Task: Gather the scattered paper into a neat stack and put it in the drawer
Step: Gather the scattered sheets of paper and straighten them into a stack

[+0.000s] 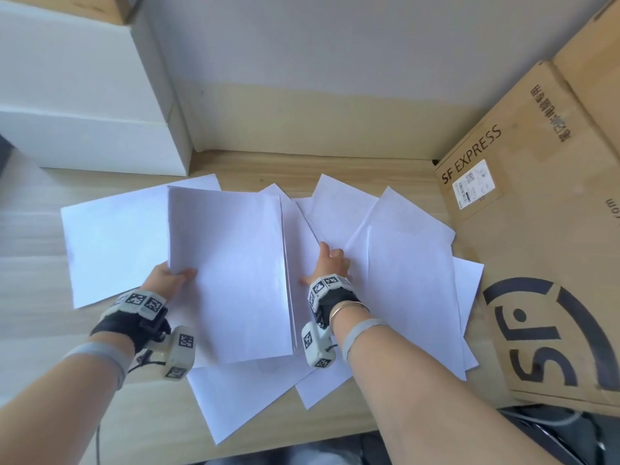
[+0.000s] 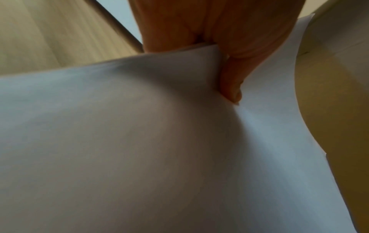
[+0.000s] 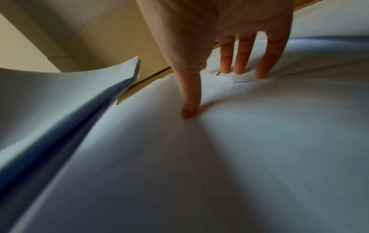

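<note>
Head view: left hand (image 1: 167, 275) fingers pinch thin paper stack (image 1: 231, 273), right hand (image 1: 330, 263) fingers flat on loose sheets (image 1: 409, 280)

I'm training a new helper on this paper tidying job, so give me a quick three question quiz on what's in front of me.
1. True or false: the left hand holds a stack of sheets.
2. What do the right hand fingers rest on: (a) box, (b) loose sheets, (c) table?
3. What words are printed on the cardboard box?

Key: 1 true; 2 b; 3 SF EXPRESS.
</note>
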Motion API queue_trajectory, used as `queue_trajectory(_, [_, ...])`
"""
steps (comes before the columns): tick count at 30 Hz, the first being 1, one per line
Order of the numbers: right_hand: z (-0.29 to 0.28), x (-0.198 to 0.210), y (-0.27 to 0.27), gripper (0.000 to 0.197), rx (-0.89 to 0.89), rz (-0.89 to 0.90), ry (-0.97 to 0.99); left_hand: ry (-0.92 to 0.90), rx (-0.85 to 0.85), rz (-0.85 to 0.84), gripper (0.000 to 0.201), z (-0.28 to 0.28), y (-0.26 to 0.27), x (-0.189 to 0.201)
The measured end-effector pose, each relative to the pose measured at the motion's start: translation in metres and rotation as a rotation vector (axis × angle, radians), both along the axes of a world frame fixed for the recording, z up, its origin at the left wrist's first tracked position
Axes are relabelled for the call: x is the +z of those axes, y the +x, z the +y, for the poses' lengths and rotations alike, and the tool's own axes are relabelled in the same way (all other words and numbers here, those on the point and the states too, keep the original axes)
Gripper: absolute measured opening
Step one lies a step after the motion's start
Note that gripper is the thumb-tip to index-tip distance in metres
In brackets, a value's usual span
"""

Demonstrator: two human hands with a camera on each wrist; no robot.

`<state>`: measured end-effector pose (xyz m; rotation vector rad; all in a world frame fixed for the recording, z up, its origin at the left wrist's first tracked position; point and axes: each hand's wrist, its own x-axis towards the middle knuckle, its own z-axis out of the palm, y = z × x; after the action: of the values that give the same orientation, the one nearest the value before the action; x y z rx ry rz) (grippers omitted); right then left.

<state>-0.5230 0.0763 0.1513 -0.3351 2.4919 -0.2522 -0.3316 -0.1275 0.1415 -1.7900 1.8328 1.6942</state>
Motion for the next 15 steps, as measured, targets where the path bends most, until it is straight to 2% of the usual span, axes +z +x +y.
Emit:
queue_trajectory(3, [0.002,-0.003,-0.003,0.093,-0.016,-0.025,-0.068,0.026,0.011,0.01,0.032,0.004,0.0,-0.002])
queue_trajectory(6, [0.003,-0.002,-0.007,0.093,0.005,-0.038,-0.054,0.033,0.02,0.026,0.035,0.005,-0.003,-0.004])
queue_trajectory(13, [0.001,0.0,-0.012,0.073,0.037,-0.01,0.043,0.035,0.027,0.052,0.031,0.008,-0.007,-0.004])
queue_trajectory(15, [0.002,0.002,-0.015,0.057,0.07,-0.007,0.061,0.046,0.036,0.054,0.026,0.007,-0.003,-0.005])
